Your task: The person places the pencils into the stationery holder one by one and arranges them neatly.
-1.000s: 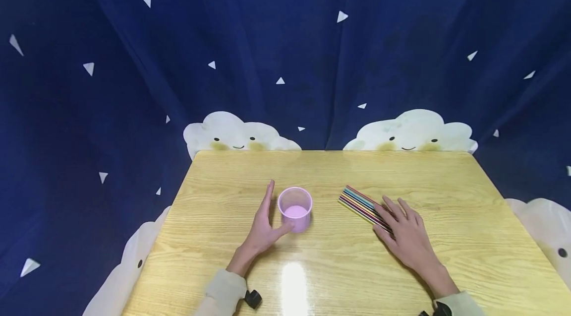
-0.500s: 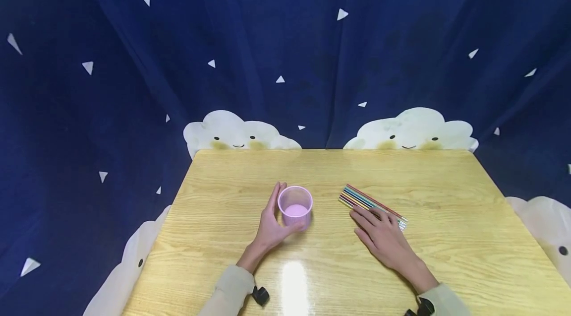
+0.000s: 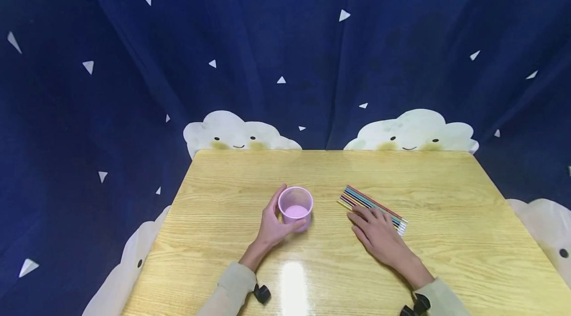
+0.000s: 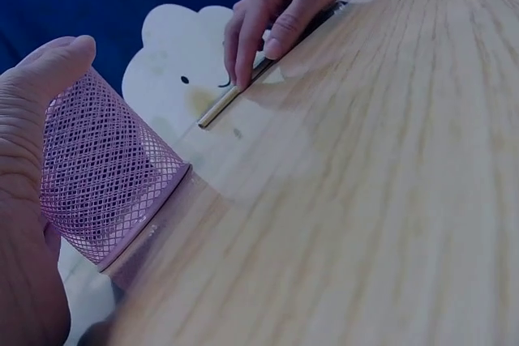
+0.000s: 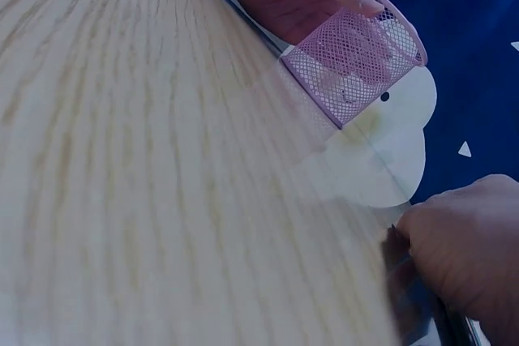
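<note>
A pink mesh pencil cup (image 3: 296, 197) stands upright on the table, left of the middle. My left hand (image 3: 272, 226) grips its left side, thumb across the front and fingers behind; the left wrist view shows the mesh wall (image 4: 113, 168) close up. To the right lies a row of several coloured pencils (image 3: 372, 202), slanting down to the right. My right hand (image 3: 379, 239) covers the near part of the row. Its fingers and thumb pinch the nearest pencil, a yellow one (image 3: 343, 205), whose end stands slightly apart from the others. The palm hides much of that pencil.
The wood-grain table (image 3: 330, 271) carries the cup and pencils. Behind it hangs a dark blue curtain (image 3: 250, 33) with white triangles and smiling clouds (image 3: 415, 127). Black wrist cameras (image 3: 262, 294) sit at both cuffs.
My left hand has closed in around the cup. My right hand has slid left and toward me along the pencils, and the yellow pencil has come slightly away from the row.
</note>
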Motion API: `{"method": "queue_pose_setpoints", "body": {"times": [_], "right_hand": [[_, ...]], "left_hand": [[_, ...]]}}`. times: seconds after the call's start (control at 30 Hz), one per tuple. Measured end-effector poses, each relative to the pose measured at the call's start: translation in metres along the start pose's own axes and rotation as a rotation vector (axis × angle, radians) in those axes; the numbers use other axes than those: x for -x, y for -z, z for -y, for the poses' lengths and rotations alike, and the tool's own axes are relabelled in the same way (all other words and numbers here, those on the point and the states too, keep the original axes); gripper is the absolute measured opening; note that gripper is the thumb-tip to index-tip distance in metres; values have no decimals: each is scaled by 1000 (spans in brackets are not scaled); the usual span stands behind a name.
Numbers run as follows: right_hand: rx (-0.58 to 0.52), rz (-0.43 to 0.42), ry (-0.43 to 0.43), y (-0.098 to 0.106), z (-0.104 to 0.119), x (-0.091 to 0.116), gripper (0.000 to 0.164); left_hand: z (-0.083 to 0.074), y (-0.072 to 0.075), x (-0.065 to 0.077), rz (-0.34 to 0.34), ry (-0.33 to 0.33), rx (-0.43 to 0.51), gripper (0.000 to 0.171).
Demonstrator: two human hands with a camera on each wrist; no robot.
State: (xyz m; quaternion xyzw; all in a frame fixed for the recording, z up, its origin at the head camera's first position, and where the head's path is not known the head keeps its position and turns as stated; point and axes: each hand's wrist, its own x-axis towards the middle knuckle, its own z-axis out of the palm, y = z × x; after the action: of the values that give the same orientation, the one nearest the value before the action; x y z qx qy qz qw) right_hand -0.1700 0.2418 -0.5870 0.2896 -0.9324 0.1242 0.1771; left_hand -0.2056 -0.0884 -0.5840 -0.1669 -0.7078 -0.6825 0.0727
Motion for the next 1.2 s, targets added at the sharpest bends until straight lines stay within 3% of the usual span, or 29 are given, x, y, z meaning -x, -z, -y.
{"method": "queue_pose_setpoints", "body": {"times": [0.27,0.53,0.7,0.93,1.2], "right_hand": [[2,13,9,3,-2,-7,35],[66,20,78,8,-3,-13,35],[85,78,87,18,-1,-18,39],[100,158,83,29,4,-19,47],[83,128,89,25,6,-18,42]], "left_hand": [[-2,1,-5,13,-13,-15,98],[-2,5,-11,53,-43,5,86],[-2,5,-13,64,-65,27,87],[-3,7,-12,89,-46,25,83],[-1,7,-11,111,-68,19,81]]}}
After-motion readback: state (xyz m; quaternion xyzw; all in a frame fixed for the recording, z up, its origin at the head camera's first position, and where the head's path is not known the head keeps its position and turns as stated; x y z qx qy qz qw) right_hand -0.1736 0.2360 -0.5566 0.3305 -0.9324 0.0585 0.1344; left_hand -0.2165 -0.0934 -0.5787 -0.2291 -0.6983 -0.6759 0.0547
